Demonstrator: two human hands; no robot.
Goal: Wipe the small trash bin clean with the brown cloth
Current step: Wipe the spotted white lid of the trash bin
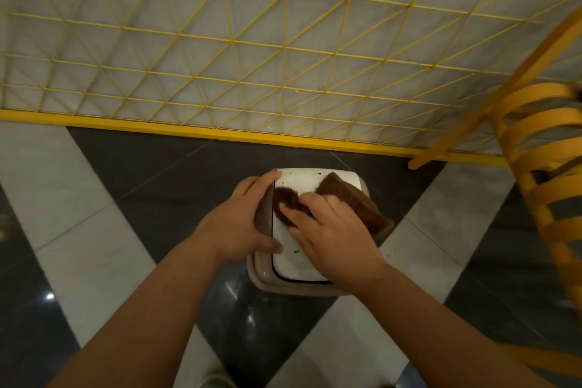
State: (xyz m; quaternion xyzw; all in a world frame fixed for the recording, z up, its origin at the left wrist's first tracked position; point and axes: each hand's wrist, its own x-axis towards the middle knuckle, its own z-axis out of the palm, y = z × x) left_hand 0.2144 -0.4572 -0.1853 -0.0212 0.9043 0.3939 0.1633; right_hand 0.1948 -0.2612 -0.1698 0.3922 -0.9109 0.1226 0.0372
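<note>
While the left hand [244, 220] is gripping the small trash bin's [293, 264] left edge to steady it, the right hand [330, 230] is pressing the brown cloth [352, 198] flat-fingered onto its white lid.

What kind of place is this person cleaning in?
Probably an indoor public or commercial space, perhaps a lobby or play area, though that is uncertain. The polished black-and-white tiled floor, the yellow wire-mesh fence panel and the yellow slatted metal frame suggest it.
</note>
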